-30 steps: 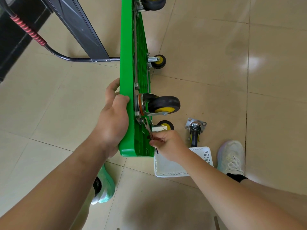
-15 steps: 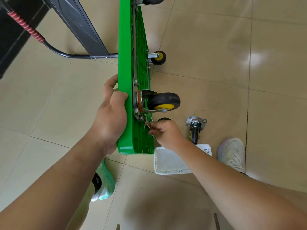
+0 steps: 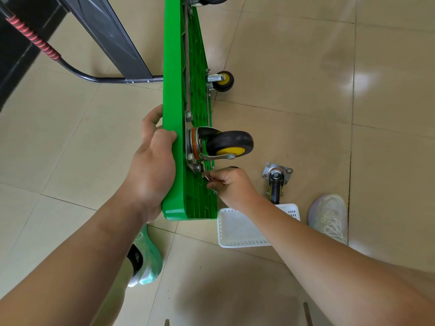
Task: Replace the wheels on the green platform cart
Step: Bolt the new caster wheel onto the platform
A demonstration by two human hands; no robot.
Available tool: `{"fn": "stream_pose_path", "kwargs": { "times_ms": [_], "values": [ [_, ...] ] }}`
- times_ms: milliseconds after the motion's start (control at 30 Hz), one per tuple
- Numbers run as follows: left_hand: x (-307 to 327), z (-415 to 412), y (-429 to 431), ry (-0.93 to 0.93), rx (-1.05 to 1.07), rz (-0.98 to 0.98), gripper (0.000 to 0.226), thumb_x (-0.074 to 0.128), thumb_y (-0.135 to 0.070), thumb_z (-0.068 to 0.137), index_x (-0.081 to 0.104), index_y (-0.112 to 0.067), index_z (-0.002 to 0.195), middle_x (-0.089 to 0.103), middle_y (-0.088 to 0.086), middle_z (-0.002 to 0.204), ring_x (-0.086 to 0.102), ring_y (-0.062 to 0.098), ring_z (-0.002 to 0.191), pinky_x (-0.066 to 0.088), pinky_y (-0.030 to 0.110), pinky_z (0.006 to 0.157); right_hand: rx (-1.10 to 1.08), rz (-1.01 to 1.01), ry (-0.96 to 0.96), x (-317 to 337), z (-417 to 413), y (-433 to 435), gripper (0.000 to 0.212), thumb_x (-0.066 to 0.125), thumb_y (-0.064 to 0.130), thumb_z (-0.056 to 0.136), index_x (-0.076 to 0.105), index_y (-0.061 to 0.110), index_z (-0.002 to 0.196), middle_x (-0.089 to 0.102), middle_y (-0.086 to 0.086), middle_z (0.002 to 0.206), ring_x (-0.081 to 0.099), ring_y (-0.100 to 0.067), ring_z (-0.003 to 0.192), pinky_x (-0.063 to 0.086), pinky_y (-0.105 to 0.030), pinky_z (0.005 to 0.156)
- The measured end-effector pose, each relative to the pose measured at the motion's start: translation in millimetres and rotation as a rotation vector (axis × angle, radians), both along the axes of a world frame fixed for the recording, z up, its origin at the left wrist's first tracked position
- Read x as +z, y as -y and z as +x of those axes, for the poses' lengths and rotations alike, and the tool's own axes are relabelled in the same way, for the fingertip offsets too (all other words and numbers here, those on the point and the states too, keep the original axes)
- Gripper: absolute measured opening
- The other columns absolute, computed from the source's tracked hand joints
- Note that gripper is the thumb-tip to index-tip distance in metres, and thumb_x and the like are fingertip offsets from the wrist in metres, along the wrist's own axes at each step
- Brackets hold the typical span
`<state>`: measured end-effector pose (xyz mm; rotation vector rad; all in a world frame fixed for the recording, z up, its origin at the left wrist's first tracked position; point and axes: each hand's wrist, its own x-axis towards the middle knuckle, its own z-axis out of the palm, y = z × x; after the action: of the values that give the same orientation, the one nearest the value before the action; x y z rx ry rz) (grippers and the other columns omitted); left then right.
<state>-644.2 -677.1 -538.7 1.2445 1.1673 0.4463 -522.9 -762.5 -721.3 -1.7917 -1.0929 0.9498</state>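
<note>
The green platform cart [image 3: 173,90] stands on its long edge on the tiled floor, underside facing right. My left hand [image 3: 150,165] grips its upper edge near the near end. A black caster with a yellow hub [image 3: 229,144] is mounted on the underside. Just below its mounting plate, my right hand [image 3: 231,184] pinches a small metal tool [image 3: 207,176] at a bolt. A smaller yellow-hubbed wheel [image 3: 223,81] sits farther along the cart. A loose caster [image 3: 276,182] lies on the floor to the right.
A white plastic basket [image 3: 235,234] sits on the floor under my right forearm. My shoes [image 3: 329,217] stand at either side of the cart. The cart's dark handle bar with red grip [image 3: 35,41] and a dark panel [image 3: 113,36] lie to the left.
My right hand has moved up the underside toward the caster's mounting plate, now covering the lower wheel. The left hand keeps its grip on the cart.
</note>
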Motion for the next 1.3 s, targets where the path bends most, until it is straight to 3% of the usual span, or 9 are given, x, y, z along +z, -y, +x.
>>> {"fn": "stream_pose_path", "kwargs": {
  "times_ms": [133, 200, 367, 533, 767, 900, 1067, 1167, 1300],
  "values": [
    [-1, -1, -1, 0.007, -0.017, -0.003, 0.042, 0.037, -0.038, 0.088, 0.051, -0.062, 0.119, 0.068, 0.023, 0.111, 0.067, 0.041, 0.083, 0.057, 0.071, 0.076, -0.002, 0.043, 0.022, -9, 2, 6, 0.03, 0.073, 0.0, 0.089, 0.076, 0.009, 0.117, 0.069, 0.008, 0.089, 0.058, 0.015, 0.08, 0.039, -0.003, 0.077],
    [-1, -1, 0, 0.013, -0.015, -0.004, 0.041, 0.037, -0.038, 0.089, 0.051, -0.061, 0.12, 0.068, 0.022, 0.111, 0.067, 0.046, 0.085, 0.057, 0.071, 0.076, 0.013, 0.05, 0.039, -13, 4, 6, 0.028, 0.072, -0.001, 0.089, 0.076, 0.006, 0.116, 0.066, 0.016, 0.085, 0.055, 0.024, 0.077, 0.036, 0.001, 0.076],
    [-3, 0, 0, 0.031, -0.003, -0.002, 0.041, 0.038, -0.037, 0.089, 0.052, -0.058, 0.121, 0.066, 0.027, 0.111, 0.068, 0.046, 0.084, 0.057, 0.071, 0.073, 0.03, 0.071, 0.049, -11, 6, -4, 0.028, 0.069, -0.001, 0.091, 0.076, 0.01, 0.116, 0.074, 0.003, 0.097, 0.065, 0.003, 0.087, 0.051, -0.019, 0.083],
    [-2, 0, 0, 0.026, -0.006, 0.003, 0.04, 0.037, -0.038, 0.089, 0.051, -0.059, 0.12, 0.065, 0.029, 0.111, 0.067, 0.045, 0.085, 0.056, 0.072, 0.075, 0.04, 0.071, 0.016, -11, 1, 5, 0.029, 0.072, -0.001, 0.089, 0.076, 0.008, 0.117, 0.062, 0.029, 0.082, 0.057, 0.021, 0.076, 0.036, 0.001, 0.076],
    [-3, -1, -2, 0.018, -0.023, 0.009, 0.04, 0.037, -0.039, 0.088, 0.051, -0.064, 0.116, 0.07, 0.02, 0.103, 0.07, 0.041, 0.081, 0.06, 0.066, 0.07, 0.016, -0.096, -0.295, 35, -18, 45, 0.012, 0.071, 0.004, 0.092, 0.081, 0.011, 0.091, 0.065, 0.02, 0.062, 0.055, 0.004, 0.057, 0.047, -0.013, 0.063],
    [-6, -2, -2, 0.025, -0.03, 0.011, 0.04, 0.036, -0.039, 0.087, 0.051, -0.065, 0.114, 0.072, 0.019, 0.098, 0.07, 0.039, 0.076, 0.063, 0.06, 0.065, -0.023, -0.233, -0.527, 74, -25, 56, 0.027, 0.072, 0.011, 0.092, 0.076, 0.023, 0.068, 0.07, 0.001, 0.061, 0.066, -0.016, 0.052, 0.055, -0.029, 0.054],
    [-8, -1, -2, 0.041, -0.034, 0.02, 0.04, 0.037, -0.039, 0.087, 0.051, -0.064, 0.114, 0.072, 0.015, 0.096, 0.069, 0.032, 0.072, 0.062, 0.05, 0.059, -0.173, -0.291, -0.859, 97, -34, 58, 0.009, 0.073, 0.006, 0.09, 0.075, 0.007, 0.081, 0.07, -0.002, 0.061, 0.064, -0.021, 0.049, 0.054, -0.026, 0.05],
    [-9, -2, -2, 0.039, -0.041, 0.027, 0.042, 0.037, -0.038, 0.087, 0.05, -0.063, 0.117, 0.073, 0.008, 0.09, 0.069, 0.028, 0.071, 0.062, 0.047, 0.059, -0.161, -0.295, -0.811, 89, -34, 61, 0.017, 0.072, 0.007, 0.092, 0.076, 0.013, 0.076, 0.069, 0.0, 0.061, 0.065, -0.02, 0.051, 0.054, -0.027, 0.052],
    [-9, -2, -3, 0.035, -0.045, 0.023, 0.044, 0.037, -0.038, 0.086, 0.049, -0.062, 0.121, 0.073, 0.01, 0.095, 0.07, 0.03, 0.073, 0.063, 0.052, 0.062, -0.098, -0.299, -0.49, 62, -28, 68, 0.028, 0.07, 0.013, 0.094, 0.076, 0.026, 0.07, 0.067, 0.007, 0.063, 0.063, -0.01, 0.055, 0.049, -0.025, 0.06]
  ]
}}
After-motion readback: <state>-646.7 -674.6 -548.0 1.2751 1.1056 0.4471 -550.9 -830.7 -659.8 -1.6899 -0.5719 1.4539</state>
